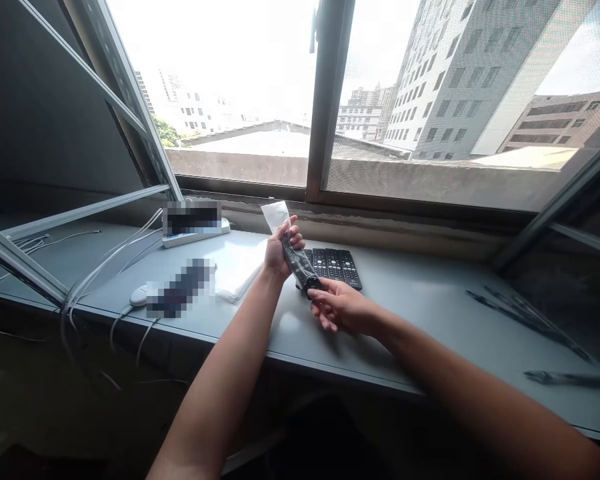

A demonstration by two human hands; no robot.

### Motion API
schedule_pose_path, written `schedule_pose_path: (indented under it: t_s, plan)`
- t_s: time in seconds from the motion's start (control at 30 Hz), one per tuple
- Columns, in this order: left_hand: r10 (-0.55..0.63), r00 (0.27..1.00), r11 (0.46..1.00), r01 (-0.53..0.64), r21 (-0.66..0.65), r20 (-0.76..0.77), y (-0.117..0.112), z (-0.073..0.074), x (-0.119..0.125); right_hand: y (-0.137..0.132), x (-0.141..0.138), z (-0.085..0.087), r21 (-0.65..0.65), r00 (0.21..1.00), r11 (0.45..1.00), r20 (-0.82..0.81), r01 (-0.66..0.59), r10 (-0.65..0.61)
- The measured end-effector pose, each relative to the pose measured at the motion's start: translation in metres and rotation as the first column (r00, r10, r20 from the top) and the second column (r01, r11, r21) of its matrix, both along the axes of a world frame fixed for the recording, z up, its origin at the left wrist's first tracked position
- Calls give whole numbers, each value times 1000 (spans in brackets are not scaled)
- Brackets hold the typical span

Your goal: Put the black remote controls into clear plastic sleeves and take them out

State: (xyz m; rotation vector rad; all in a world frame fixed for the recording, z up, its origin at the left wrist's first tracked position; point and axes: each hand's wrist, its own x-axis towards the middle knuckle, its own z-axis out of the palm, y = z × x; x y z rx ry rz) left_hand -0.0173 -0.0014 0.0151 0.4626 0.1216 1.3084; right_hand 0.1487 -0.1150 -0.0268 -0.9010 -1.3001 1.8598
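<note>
My left hand (280, 250) is closed round the upper end of a black remote control (300, 267) that sits in a clear plastic sleeve (276, 215), whose empty top sticks up above my fingers. My right hand (337, 308) pinches the lower end of the same remote, just above the grey ledge (420, 313). Right behind my hands, three more black remotes (336, 265) lie side by side on the ledge.
A stack of clear sleeves (237, 277) lies left of my hands, with a white power strip (195, 230), a white mouse (139, 295) and several white cables (100, 267) further left. Metal frame bars (80, 213) cross at left. Black cable ties (525, 313) lie at right.
</note>
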Motion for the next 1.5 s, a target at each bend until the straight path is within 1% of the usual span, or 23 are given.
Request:
schedule_pose_path:
  t_s: [0.1,0.23,0.4,0.47,0.57,0.63,0.7,0.77,0.87,0.97,1.03,1.17,1.3,1.4,1.5]
  plan:
    - [-24,1000,1000,24,6,-17,-3,0,4,1,-1,-1,4,997,1000,-75,26,-26]
    - [-79,994,997,79,-4,-77,-10,-1,13,3,-2,0,74,982,991,-163,113,-100]
    - [-131,974,988,143,53,-184,-14,-2,17,6,-2,2,101,969,977,-183,187,-166]
    - [-98,976,993,109,45,-196,-12,-2,15,6,-1,1,95,972,978,-167,185,-167]
    - [32,990,999,-37,-35,-134,-5,2,8,6,1,-2,74,981,987,-143,145,-133]
    - [125,988,987,-133,-89,-92,-1,4,2,6,0,-5,61,987,992,-125,109,-101]
    - [170,983,979,-177,-106,-66,2,6,-2,5,-1,-7,50,991,995,-109,85,-79]
    - [153,987,984,-156,-84,-39,3,6,-4,3,-2,-7,49,992,996,-104,76,-71]
    - [66,998,997,-67,-50,-19,1,2,1,0,-3,-5,80,991,993,-114,81,-72]
    - [-12,998,999,10,-37,-54,-2,-3,10,0,-4,-3,121,985,985,-137,124,-107]
    - [-41,994,999,40,-12,-100,-4,-6,16,2,-4,-4,137,978,976,-149,169,-148]
    - [-47,980,999,49,6,-194,-9,-7,22,6,-3,-5,161,968,961,-148,226,-203]
    - [-70,974,997,76,18,-214,-12,-7,23,6,-3,-3,178,962,950,-140,258,-235]
    - [-95,968,994,107,38,-233,-11,-8,22,5,-2,0,180,965,949,-98,258,-244]
    - [-59,974,998,64,15,-217,-6,-8,19,4,0,1,167,966,951,-56,260,-254]
